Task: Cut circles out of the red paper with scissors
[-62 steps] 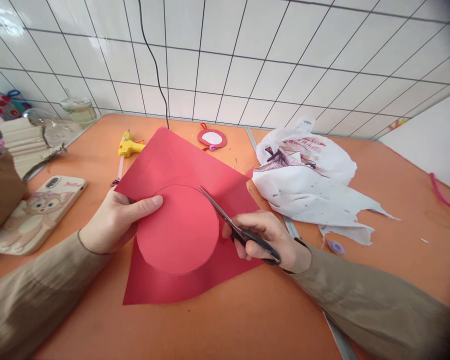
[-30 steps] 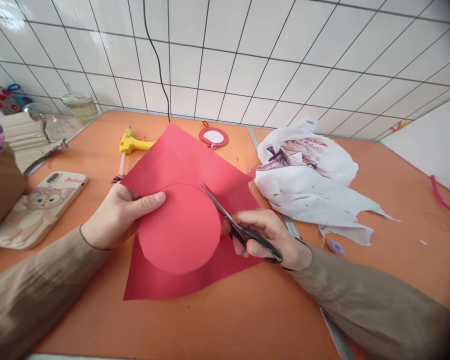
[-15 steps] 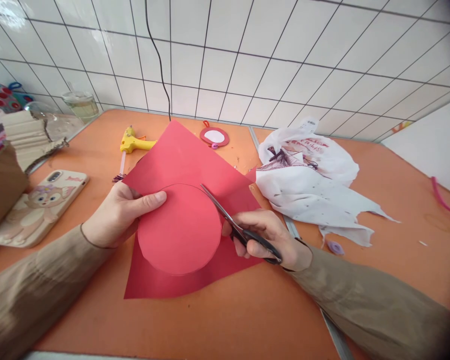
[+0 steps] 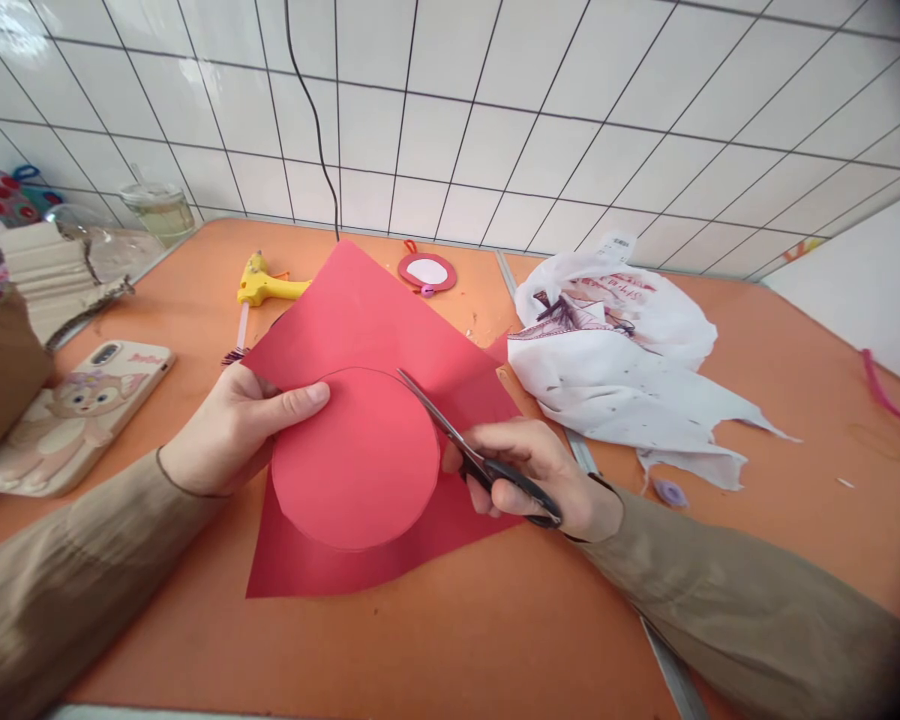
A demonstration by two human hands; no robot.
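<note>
A sheet of red paper (image 4: pixel 356 450) is held over the orange table, with a large round part partly cut from it and a thin curved line at its top. My left hand (image 4: pixel 251 415) pinches the paper at its left side, thumb on top. Black-handled scissors (image 4: pixel 495 472) are in my right hand (image 4: pixel 529 475), which is closed round the handles. Their blades lie along the upper right edge of the round part, pointing up and left, and look nearly closed.
Behind the paper are a yellow glue gun (image 4: pixel 270 288) and a small red-rimmed disc (image 4: pixel 427 271). A white plastic bag (image 4: pixel 615 350) lies right, a phone (image 4: pixel 82 415) and cardboard box (image 4: pixel 7 370) left. A lilac roll (image 4: pixel 670 492) sits below the bag.
The view has shifted very slightly. Both hands, the paper and the scissors keep nearly the same positions.
</note>
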